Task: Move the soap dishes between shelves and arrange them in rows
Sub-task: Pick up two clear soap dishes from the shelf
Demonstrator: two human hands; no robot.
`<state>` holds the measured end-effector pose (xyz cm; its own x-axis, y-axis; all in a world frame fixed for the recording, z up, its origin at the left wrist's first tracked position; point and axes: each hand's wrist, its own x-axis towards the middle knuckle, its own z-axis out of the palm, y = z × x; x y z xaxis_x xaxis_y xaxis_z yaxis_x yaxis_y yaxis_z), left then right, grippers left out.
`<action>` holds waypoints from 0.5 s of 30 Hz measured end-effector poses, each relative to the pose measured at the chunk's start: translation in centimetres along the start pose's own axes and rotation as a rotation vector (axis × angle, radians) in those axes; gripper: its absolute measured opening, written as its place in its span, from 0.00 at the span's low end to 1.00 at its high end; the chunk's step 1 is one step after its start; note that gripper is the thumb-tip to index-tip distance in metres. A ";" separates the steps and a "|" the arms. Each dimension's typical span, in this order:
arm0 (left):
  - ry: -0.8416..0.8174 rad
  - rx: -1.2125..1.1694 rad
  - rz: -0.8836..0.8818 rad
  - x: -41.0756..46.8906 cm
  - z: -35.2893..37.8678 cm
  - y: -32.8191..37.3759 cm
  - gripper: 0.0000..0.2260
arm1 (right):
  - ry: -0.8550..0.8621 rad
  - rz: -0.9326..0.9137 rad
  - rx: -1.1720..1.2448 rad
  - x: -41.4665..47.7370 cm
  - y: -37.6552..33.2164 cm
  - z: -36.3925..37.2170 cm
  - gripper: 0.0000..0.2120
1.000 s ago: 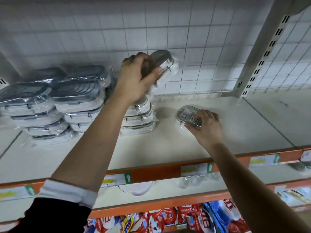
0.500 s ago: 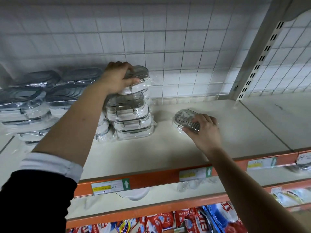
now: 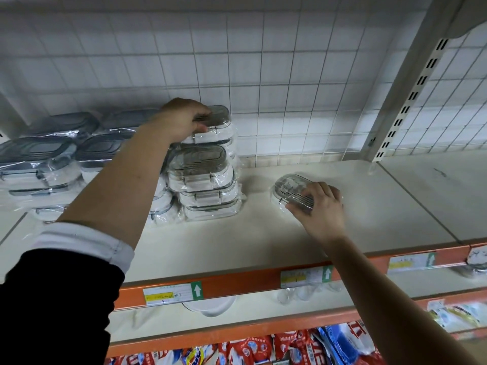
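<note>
1. The top soap dish (image 3: 213,122) is gripped atop the stack (image 3: 205,185) by the left hand (image 3: 181,119), fingers (image 3: 200,114) curled over it.
2. A lone soap dish (image 3: 291,191) on the shelf (image 3: 263,233) is pinched by the right hand (image 3: 320,208).
3. Slick wrap: the stack could be toppled by a nudge.

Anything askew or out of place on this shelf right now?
The clear plastic-wrapped soap dish held by the right hand lies alone, turned diagonal to the cream shelf edge. The stack of grey-lidded dishes, gripped on top by the left hand, looks uneven, its layers offset.
</note>
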<state>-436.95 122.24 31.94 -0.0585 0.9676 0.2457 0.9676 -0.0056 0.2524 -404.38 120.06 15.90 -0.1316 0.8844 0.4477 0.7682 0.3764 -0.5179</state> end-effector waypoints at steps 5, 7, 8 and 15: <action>0.083 0.070 0.022 -0.2 0.7 -0.1 0.22 | 0.001 -0.012 -0.019 0.0 0.1 0.3 0.21; 0.116 0.071 0.030 -0.9 0.8 0.1 0.21 | -0.020 0.047 -0.014 0.2 0.0 0.2 0.22; 0.127 0.080 0.036 -1.5 0.8 0.3 0.21 | -0.033 0.067 -0.009 0.3 0.0 0.1 0.22; 0.528 -0.042 0.126 -11.1 2.6 1.8 0.13 | 0.084 0.045 0.175 0.4 -1.8 -1.7 0.23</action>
<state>-433.94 112.14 27.21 -0.0688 0.7005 0.7104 0.9652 -0.1334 0.2250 -404.78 119.26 18.29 -0.0407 0.8781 0.4767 0.6506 0.3854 -0.6543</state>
